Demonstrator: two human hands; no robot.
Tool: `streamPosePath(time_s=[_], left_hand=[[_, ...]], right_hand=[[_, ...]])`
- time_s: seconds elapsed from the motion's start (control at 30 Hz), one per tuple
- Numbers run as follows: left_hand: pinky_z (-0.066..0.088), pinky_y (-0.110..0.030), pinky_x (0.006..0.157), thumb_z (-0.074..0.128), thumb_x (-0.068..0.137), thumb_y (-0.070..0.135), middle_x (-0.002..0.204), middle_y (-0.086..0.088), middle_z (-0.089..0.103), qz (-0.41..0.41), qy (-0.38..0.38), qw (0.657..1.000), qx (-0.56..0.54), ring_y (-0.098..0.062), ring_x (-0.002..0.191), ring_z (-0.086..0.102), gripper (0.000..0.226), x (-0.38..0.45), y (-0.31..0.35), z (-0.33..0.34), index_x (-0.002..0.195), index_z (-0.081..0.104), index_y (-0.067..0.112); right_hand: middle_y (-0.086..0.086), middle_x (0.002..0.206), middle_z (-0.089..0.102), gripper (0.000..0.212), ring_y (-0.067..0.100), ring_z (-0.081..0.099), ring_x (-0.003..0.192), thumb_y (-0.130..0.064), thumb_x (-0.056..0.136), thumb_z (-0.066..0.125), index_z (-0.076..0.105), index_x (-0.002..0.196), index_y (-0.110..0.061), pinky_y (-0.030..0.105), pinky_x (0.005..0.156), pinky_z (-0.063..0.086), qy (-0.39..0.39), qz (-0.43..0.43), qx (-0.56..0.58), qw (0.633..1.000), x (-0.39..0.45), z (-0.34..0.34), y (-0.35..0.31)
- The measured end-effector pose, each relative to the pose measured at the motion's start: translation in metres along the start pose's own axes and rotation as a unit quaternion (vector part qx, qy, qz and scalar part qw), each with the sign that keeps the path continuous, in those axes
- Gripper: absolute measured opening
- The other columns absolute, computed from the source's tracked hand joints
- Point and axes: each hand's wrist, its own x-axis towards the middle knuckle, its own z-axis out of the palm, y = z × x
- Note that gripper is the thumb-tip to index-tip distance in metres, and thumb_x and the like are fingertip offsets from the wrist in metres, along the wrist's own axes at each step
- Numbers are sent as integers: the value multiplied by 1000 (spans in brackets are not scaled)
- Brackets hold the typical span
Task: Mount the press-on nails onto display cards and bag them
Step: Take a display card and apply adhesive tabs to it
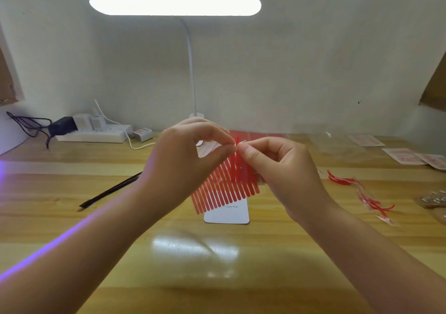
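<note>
A red sheet cut into several narrow adhesive strips (224, 188) hangs in the air above the desk. My left hand (185, 161) pinches its top edge between thumb and fingers. My right hand (277, 166) pinches one strip's end right beside the left fingertips. Under the sheet a white display card (229, 214) lies flat on the wooden desk (120, 217), mostly hidden by the strips. Peeled red backing scraps (362, 193) lie to the right. A tray of press-on nails (434, 200) shows at the right edge.
A black tweezer-like tool (111, 190) lies left of the card. A power strip with plugs (94, 130) sits at the back left; a desk lamp (193, 72) stands behind my hands. Clear bags and printed cards (405, 155) lie at the back right.
</note>
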Motion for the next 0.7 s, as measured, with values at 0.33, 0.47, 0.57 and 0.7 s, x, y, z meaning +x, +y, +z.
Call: streamPosePath(time_s=[0.33,0.47,0.57,0.7], left_hand=[[43,-8,75,70,80,35,104,14,65,-7,-10,999,33,-3,89,62,16,-1,-3,3,95,71,29],[43,-8,75,68,78,36,102,13,64,-2,0,1000,22,-2,90,61,9,-2,0,3,85,69,31],[43,-8,76,68,79,33,101,11,64,6,6,1000,14,-2,93,60,6,-2,3,3,81,68,28],[40,-7,78,74,81,19,98,5,58,36,11,999,-9,-3,93,56,7,-5,4,4,81,67,20]], right_hand=[[10,71,72,11,22,69,62,-17,90,66,72,82,-11,34,61,60,8,6,-5,1000,0,0,2],[11,72,72,12,28,70,66,-17,91,65,72,83,-11,41,64,61,11,10,-9,1000,0,-1,3],[10,72,72,12,26,70,65,-18,91,66,72,83,-11,39,64,60,13,11,-11,1000,2,-1,4],[14,71,71,14,31,68,65,-19,90,66,72,80,-12,43,64,59,18,23,-5,1000,3,-3,5]])
